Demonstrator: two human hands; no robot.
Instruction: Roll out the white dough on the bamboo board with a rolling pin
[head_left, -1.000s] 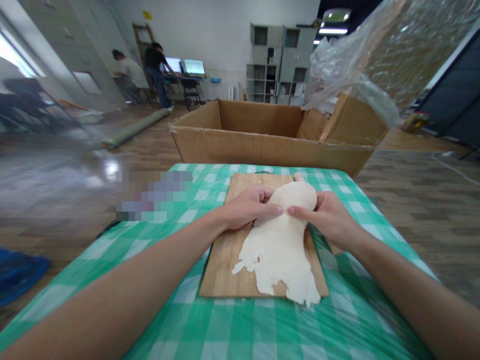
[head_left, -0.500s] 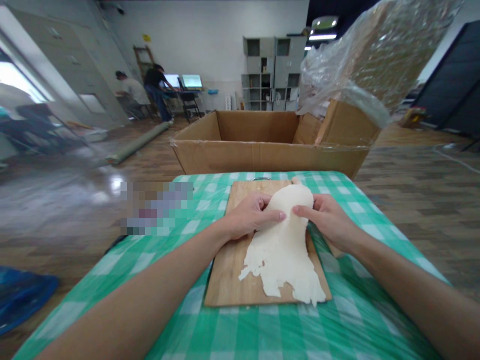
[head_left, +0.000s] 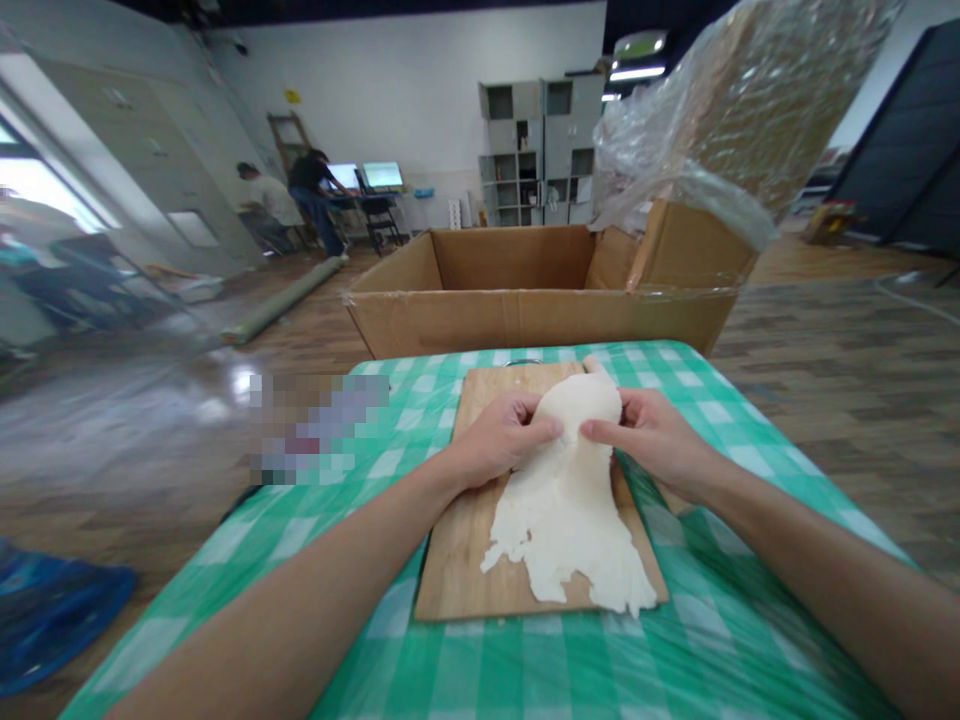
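A thin sheet of pale dough (head_left: 574, 520) hangs from both hands, its ragged lower edge spread over a wooden cutting board (head_left: 461, 580). My left hand (head_left: 504, 440) pinches its upper left side, thumb on top and fingers underneath. On the opposite side my right hand (head_left: 652, 440) grips the dough the same way, the two thumbs close together near the middle. The rounded top of the sheet is raised off the board. To the right of the board lies a wooden rolling pin (head_left: 675, 500), mostly hidden by the dough and my right hand.
A green-and-white checked cloth (head_left: 405, 650) covers the table. A blurred-out item (head_left: 322, 430) lies at its left edge. Beyond the table stands a large open cardboard box (head_left: 525, 315) with plastic wrap. Two people work near monitors (head_left: 364, 176) at the back.
The view has shifted slightly. Both hands keep their hold on the dough, and its raised top has dipped and changed shape a little.
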